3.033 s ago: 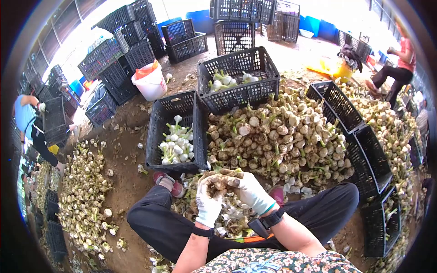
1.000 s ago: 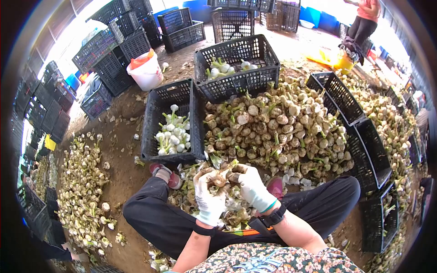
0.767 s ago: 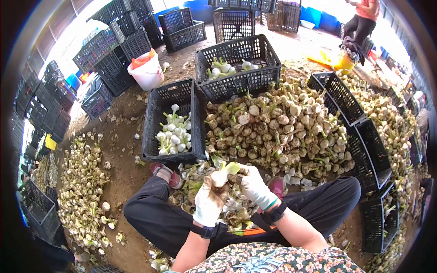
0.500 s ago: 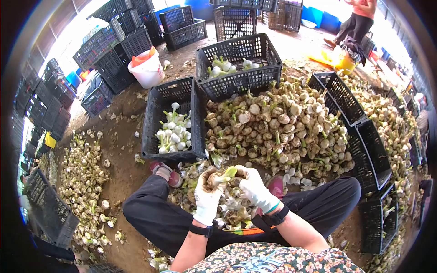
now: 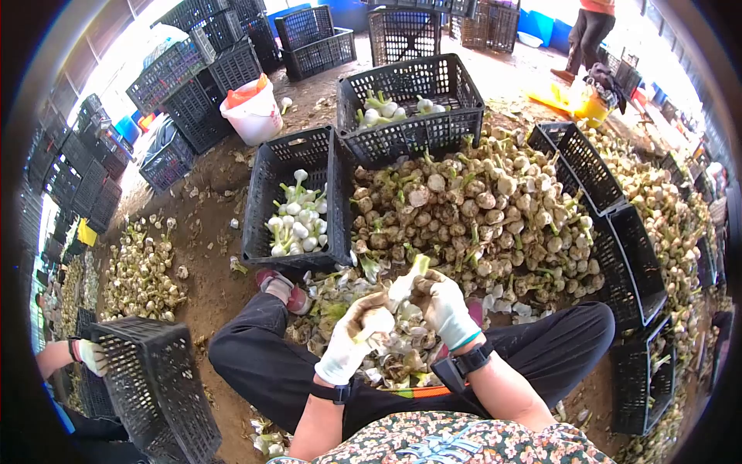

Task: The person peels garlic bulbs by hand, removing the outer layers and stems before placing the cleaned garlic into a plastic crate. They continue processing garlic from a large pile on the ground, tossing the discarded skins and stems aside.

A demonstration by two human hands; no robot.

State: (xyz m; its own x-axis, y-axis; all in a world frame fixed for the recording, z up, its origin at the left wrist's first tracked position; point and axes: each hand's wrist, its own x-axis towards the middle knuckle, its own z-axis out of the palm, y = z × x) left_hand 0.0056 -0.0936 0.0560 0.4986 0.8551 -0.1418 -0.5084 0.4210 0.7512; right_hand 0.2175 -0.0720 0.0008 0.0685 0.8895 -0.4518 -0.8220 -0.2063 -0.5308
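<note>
In the head view, my left hand [image 5: 349,344], in a white glove with dirt-brown fingers, is closed around a whitish garlic bulb [image 5: 376,322]. My right hand [image 5: 448,313], gloved too, pinches a pale green-white strip of garlic husk [image 5: 407,283], which stands up between the hands. Below them, loose garlic skins [image 5: 402,352] cover the ground between my legs. A black crate [image 5: 259,209] ahead on the left contains clean white garlic bulbs [image 5: 300,220] with short stems. Right of it lies a large heap of unpeeled, soil-stained garlic [image 5: 471,209].
Another black crate [image 5: 410,143] with a few bulbs stands behind the heap. More crates [image 5: 618,240] line the right side. At lower left, a co-worker's gloved hand [image 5: 94,358] grips a tilted crate [image 5: 158,379]. A white bucket [image 5: 253,120] stands farther back.
The husk has come away from the bulb, and my hands have parted slightly. At lower left, the co-worker's crate has swung right, toward me. The person at the back has shifted left.
</note>
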